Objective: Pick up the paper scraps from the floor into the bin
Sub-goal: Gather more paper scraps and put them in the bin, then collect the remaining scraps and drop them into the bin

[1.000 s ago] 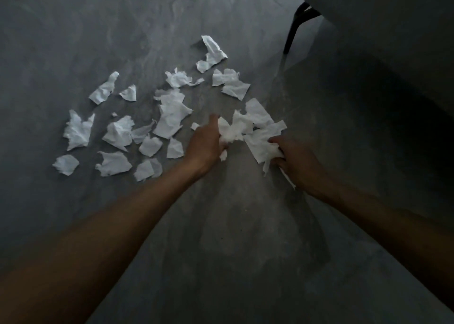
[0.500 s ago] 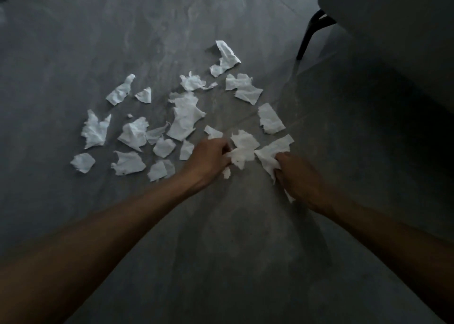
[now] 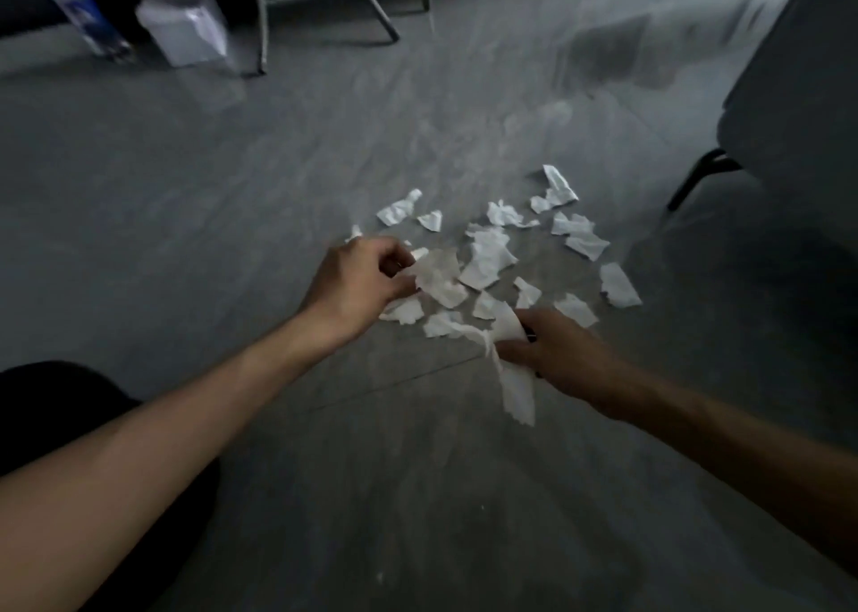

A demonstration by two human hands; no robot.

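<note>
Right hand (image 3: 555, 353) is closing on a long paper strip (image 3: 515, 386) that is hanging below the fist. Left hand (image 3: 360, 281), at its 10 o'clock, is pinching a crumpled piece (image 3: 438, 277). Loose paper scraps (image 3: 492, 254) are lying on the grey floor (image 3: 232, 193) just beyond. White bin (image 3: 185, 24) is standing far off at 11 o'clock, blurred.

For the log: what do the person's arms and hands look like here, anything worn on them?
Both forearms are bare up to the frame edge: no sleeves in view. The left hand and the right hand are ungloved, with no watch, bracelet or ring that the dim, slightly blurred picture lets me make out. No markings show on either arm.
</note>
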